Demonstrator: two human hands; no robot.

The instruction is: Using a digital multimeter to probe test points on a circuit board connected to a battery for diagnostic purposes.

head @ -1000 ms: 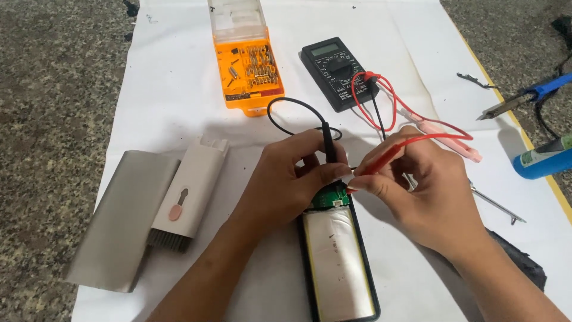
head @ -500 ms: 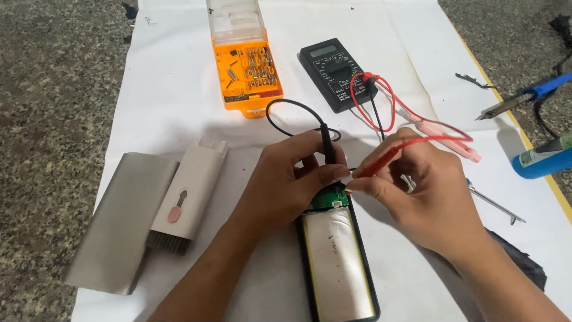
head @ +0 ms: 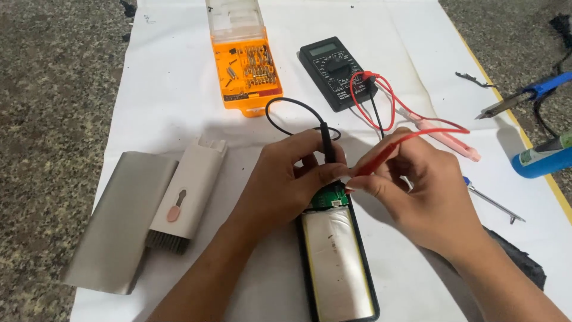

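Two probes, two hands, so left to right. Far left on the white sheet lies a grey metal sleeve [head: 116, 220], with a cream cleaning tool [head: 189, 186] just beside it, both well apart from my work. My left hand [head: 280, 185] has its grip clamped on the black probe [head: 326, 143], tip down at the green circuit board [head: 329, 197] of the opened power bank [head: 337, 262]. My right hand [head: 426, 197] pinches the red probe [head: 381, 158], angled in at the same board. As I judge it, this goes well if both tips sit steady on separate pads and never bridge. Behind sit the orange bit case [head: 247, 74] and the black multimeter [head: 335, 70], leads trailing back.
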